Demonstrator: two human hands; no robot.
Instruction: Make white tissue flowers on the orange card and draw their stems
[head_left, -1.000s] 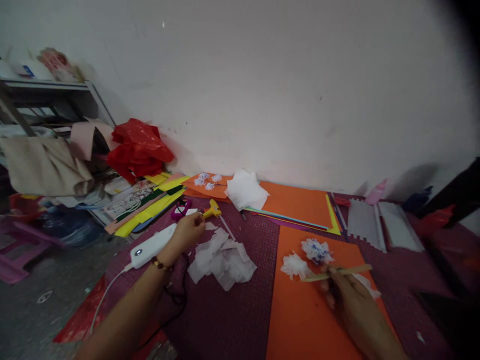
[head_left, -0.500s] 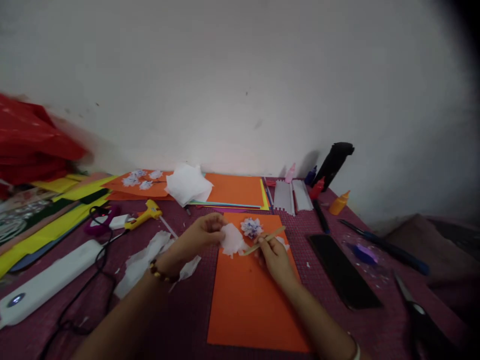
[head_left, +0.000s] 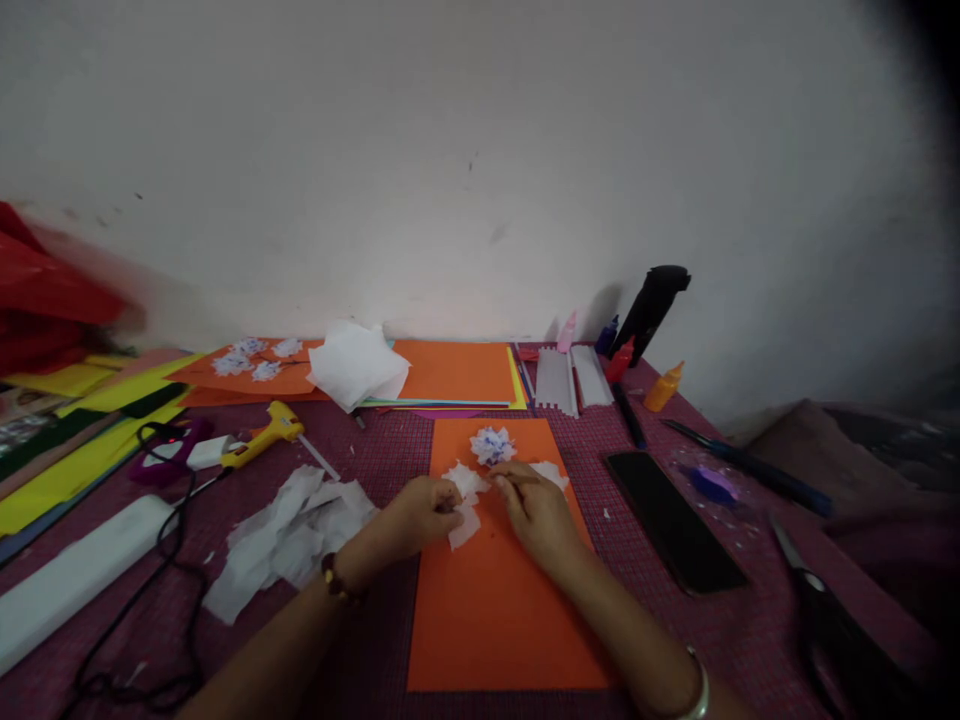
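Observation:
My left hand (head_left: 422, 513) and my right hand (head_left: 534, 510) meet over an orange paper sheet (head_left: 495, 610) on the maroon mat. Both are closed on a white tissue-paper flower (head_left: 465, 492) held between them. The thin wooden stick seen earlier in my right hand is hidden under its fingers. A second tissue flower with blue marks (head_left: 493, 445) lies on the sheet just beyond my hands. A small white scrap (head_left: 551, 472) lies beside my right hand.
A pile of crumpled white tissue (head_left: 289, 535) lies left of the sheet, near a yellow glue gun (head_left: 262, 436) and a long white device (head_left: 71, 580). A black phone (head_left: 671, 520), scissors (head_left: 821, 600), small glue bottles (head_left: 664, 387) and stacked coloured papers (head_left: 457, 375) lie around.
The view swung right and settled. My left hand came from the glue gun area to the white flower, and my right hand lowered onto it, its stick now hidden.

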